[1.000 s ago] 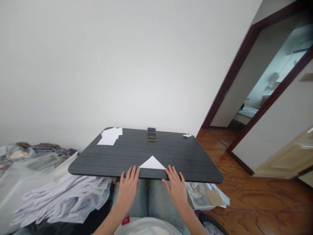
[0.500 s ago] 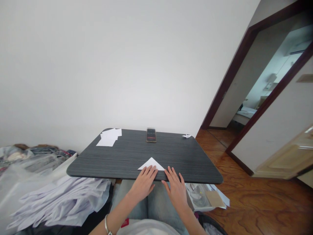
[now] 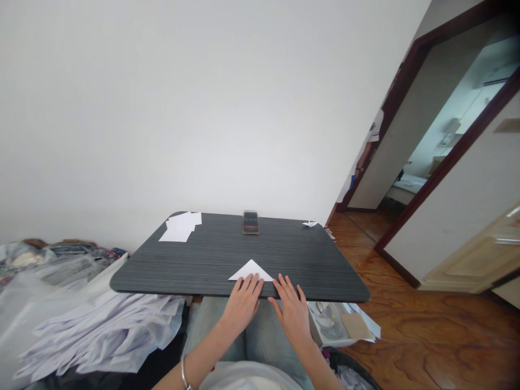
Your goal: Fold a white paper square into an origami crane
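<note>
A white paper folded into a triangle (image 3: 251, 268) lies near the front edge of a dark grey table (image 3: 203, 260). My left hand (image 3: 242, 303) lies flat with fingers stretched out, its fingertips on the triangle's near edge. My right hand (image 3: 292, 310) rests open on the table edge just right of the triangle, fingers spread, touching its right corner.
A stack of white sheets (image 3: 181, 226) lies at the table's back left, a phone (image 3: 251, 222) stands at the back middle, a small folded paper figure (image 3: 310, 223) at the back right. Crumpled paper (image 3: 101, 333) is piled left. A person stands in the doorway (image 3: 365, 157).
My left hand moved right from the triangle's left corner onto its near edge. My right hand stayed. A person has come into view at the doorway.
</note>
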Available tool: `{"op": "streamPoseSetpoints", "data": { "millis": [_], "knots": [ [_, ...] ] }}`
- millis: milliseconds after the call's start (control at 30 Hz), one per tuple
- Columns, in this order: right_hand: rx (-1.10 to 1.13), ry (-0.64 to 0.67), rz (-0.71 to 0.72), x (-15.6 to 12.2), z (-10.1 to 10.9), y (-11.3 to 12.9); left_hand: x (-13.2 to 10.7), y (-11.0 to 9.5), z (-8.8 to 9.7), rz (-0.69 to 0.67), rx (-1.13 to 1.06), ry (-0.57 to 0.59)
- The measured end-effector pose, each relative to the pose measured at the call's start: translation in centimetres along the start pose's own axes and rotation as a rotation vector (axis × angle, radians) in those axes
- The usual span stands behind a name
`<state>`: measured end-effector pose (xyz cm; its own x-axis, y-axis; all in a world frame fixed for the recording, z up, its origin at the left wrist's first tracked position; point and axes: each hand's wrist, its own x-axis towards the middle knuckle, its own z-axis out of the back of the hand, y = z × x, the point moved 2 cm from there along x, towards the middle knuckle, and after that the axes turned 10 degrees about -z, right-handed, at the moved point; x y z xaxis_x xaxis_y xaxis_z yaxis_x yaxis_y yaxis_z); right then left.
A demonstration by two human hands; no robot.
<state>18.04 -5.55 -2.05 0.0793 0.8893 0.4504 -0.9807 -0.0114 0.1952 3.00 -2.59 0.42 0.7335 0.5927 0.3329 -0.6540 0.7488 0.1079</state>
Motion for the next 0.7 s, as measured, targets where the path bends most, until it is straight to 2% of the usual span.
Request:
{"op": "streamPoseSetpoints", "data": {
  "millis": [400,700],
  "knots": [
    [0.026,-0.002,-0.015,-0.1,0.2,0.2,-5.3,2.4,0.0,0.211,0.165,-0.037],
    [0.027,-0.023,-0.013,-0.1,0.1,0.1,-6.6,3.1,-0.2,0.262,0.220,-0.043]
  ]
}}
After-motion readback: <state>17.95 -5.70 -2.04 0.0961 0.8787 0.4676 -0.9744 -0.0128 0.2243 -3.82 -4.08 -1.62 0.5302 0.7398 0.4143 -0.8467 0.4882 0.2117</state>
